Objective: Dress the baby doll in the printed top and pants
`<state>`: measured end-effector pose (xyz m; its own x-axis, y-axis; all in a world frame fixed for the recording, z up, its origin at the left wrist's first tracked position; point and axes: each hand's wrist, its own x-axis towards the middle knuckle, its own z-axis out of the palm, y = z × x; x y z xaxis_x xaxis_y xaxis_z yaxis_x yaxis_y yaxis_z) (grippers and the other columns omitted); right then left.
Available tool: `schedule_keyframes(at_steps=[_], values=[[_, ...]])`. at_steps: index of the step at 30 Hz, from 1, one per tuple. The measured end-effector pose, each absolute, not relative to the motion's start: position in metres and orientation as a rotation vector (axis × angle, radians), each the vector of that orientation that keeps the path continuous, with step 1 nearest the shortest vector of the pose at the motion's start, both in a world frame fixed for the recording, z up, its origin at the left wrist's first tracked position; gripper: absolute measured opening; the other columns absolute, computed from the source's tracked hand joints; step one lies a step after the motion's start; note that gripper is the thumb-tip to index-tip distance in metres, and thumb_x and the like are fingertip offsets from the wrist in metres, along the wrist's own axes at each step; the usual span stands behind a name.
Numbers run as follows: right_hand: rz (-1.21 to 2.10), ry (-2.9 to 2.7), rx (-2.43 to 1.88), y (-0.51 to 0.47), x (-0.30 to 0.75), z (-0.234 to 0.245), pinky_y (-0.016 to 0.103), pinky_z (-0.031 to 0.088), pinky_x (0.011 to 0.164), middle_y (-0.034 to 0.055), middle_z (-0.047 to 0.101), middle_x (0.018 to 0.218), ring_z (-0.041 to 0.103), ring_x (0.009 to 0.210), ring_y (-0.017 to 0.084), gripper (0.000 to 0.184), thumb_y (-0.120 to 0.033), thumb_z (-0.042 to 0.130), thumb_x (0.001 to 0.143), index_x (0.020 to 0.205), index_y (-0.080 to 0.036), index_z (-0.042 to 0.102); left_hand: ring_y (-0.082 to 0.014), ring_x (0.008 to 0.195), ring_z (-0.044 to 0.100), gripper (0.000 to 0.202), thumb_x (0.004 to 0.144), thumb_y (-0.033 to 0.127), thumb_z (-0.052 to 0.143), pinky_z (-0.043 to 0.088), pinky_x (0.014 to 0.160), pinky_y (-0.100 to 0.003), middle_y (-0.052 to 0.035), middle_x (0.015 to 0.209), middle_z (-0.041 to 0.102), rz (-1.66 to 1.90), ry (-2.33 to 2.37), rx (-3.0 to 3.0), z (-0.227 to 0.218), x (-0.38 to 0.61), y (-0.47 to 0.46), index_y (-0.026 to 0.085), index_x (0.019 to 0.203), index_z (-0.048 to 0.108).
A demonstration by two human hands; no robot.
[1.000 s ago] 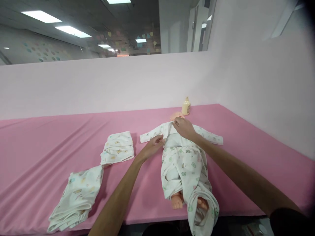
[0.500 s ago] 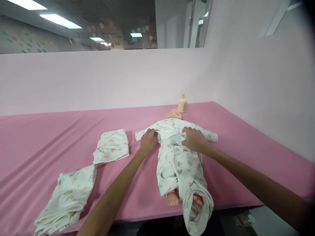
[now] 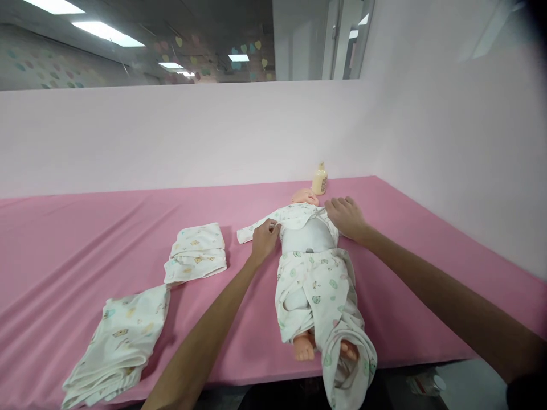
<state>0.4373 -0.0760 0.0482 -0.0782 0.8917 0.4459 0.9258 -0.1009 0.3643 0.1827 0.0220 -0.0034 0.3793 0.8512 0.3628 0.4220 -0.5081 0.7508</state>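
A baby doll (image 3: 304, 197) lies on its back on the pink table (image 3: 85, 239), head toward the wall, feet at the near edge. It wears a white printed shirt (image 3: 294, 216) and loose printed trousers (image 3: 318, 290). The shirt is pulled up, so the white belly (image 3: 306, 237) shows. My left hand (image 3: 264, 239) pinches the shirt's hem at the doll's left side in view. My right hand (image 3: 345, 217) grips the shirt's other edge by the doll's shoulder, covering that sleeve.
A folded printed garment (image 3: 197, 251) lies left of the doll, and a larger folded cloth (image 3: 119, 341) sits near the front edge. A small cream bottle (image 3: 319, 180) stands by the pale partition wall (image 3: 171, 136) behind the doll's head.
Both hands have pulled the shirt up from the waistband toward the chest, baring the doll's belly. My right hand has moved from the waist up to the shoulder.
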Motion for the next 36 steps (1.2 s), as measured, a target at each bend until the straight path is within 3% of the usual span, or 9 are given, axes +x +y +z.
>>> schedule_keyframes(at_steps=[5, 12, 18, 21, 24, 27, 31, 36], values=[[-1.028, -2.015, -2.087, -0.072, 0.449, 0.018, 0.034, 0.022, 0.069, 0.0113, 0.064, 0.080, 0.050, 0.072, 0.021, 0.027, -0.007, 0.039, 0.093, 0.085, -0.012, 0.064, -0.0168, 0.081, 0.056, 0.025, 0.089, 0.042, 0.051, 0.040, 0.073, -0.028, -0.0048, 0.093, 0.062, 1.134, 1.085, 2.098, 0.001, 0.196, 0.025, 0.021, 0.085, 0.063], [-0.971, -1.849, -2.076, -0.082, 0.450, 0.008, 0.034, 0.023, 0.070, 0.0115, 0.064, 0.082, 0.049, 0.070, 0.020, 0.037, -0.029, 0.034, 0.101, 0.089, -0.013, 0.064, -0.0154, 0.057, 0.043, 0.051, 0.086, 0.053, 0.052, 0.026, 0.058, -0.029, -0.0017, 0.054, 0.046, 1.024, 1.419, 1.932, -0.002, 0.212, 0.039, 0.020, 0.052, 0.033], [-0.923, -1.881, -2.020, -0.075, 0.451, 0.016, 0.036, 0.027, 0.072, 0.0135, 0.063, 0.077, 0.049, 0.076, 0.024, 0.041, -0.032, 0.034, 0.100, 0.078, -0.014, 0.064, -0.0172, 0.055, 0.045, 0.061, 0.084, 0.067, 0.049, 0.029, 0.059, -0.031, -0.0033, 0.051, 0.046, 0.984, 1.421, 1.811, -0.016, 0.209, 0.031, 0.021, 0.047, 0.032], [-0.788, -1.654, -1.929, -0.083, 0.426, 0.021, 0.036, 0.032, 0.078, 0.0106, 0.064, 0.080, 0.052, 0.081, 0.024, 0.028, -0.031, 0.043, 0.097, 0.084, -0.015, 0.063, -0.0199, 0.066, 0.055, 0.052, 0.079, 0.064, 0.060, 0.039, 0.067, -0.032, -0.0050, 0.061, 0.057, 1.019, 1.284, 1.618, -0.020, 0.209, 0.027, 0.020, 0.054, 0.048], [-0.506, -1.638, -1.757, -0.099, 0.389, 0.031, 0.034, 0.035, 0.081, 0.0045, 0.063, 0.077, 0.052, 0.078, 0.020, 0.019, -0.031, 0.048, 0.095, 0.086, -0.018, 0.060, -0.0237, 0.082, 0.064, 0.041, 0.079, 0.057, 0.065, 0.047, 0.082, -0.036, -0.0087, 0.080, 0.070, 0.954, 0.879, 1.201, -0.020, 0.214, 0.020, 0.016, 0.083, 0.067], [-0.224, -1.820, -1.656, -0.115, 0.355, 0.042, 0.032, 0.036, 0.080, 0.0021, 0.062, 0.078, 0.053, 0.079, 0.018, 0.021, -0.033, 0.050, 0.094, 0.079, -0.020, 0.055, -0.0267, 0.098, 0.067, 0.047, 0.085, 0.055, 0.057, 0.047, 0.097, -0.040, -0.0116, 0.097, 0.073, 0.841, 0.492, 0.870, -0.015, 0.220, 0.011, 0.015, 0.108, 0.068], [0.165, -1.893, -1.751, -0.126, 0.332, 0.048, 0.030, 0.033, 0.063, -0.0017, 0.060, 0.073, 0.050, 0.067, 0.015, 0.031, -0.043, 0.053, 0.092, 0.071, -0.021, 0.047, -0.0285, 0.107, 0.066, 0.051, 0.091, 0.056, 0.049, 0.046, 0.103, -0.041, -0.0125, 0.104, 0.073, 0.807, 0.442, 0.740, -0.008, 0.226, 0.005, 0.013, 0.110, 0.069], [0.403, -1.873, -1.831, -0.134, 0.330, 0.052, 0.028, 0.029, 0.057, -0.0031, 0.056, 0.067, 0.047, 0.063, 0.014, 0.041, -0.055, 0.053, 0.089, 0.069, -0.021, 0.040, -0.0242, 0.104, 0.065, 0.044, 0.095, 0.050, 0.050, 0.051, 0.096, -0.041, -0.0110, 0.111, 0.069, 0.932, 0.501, 0.768, -0.002, 0.234, 0.005, 0.012, 0.111, 0.066]])
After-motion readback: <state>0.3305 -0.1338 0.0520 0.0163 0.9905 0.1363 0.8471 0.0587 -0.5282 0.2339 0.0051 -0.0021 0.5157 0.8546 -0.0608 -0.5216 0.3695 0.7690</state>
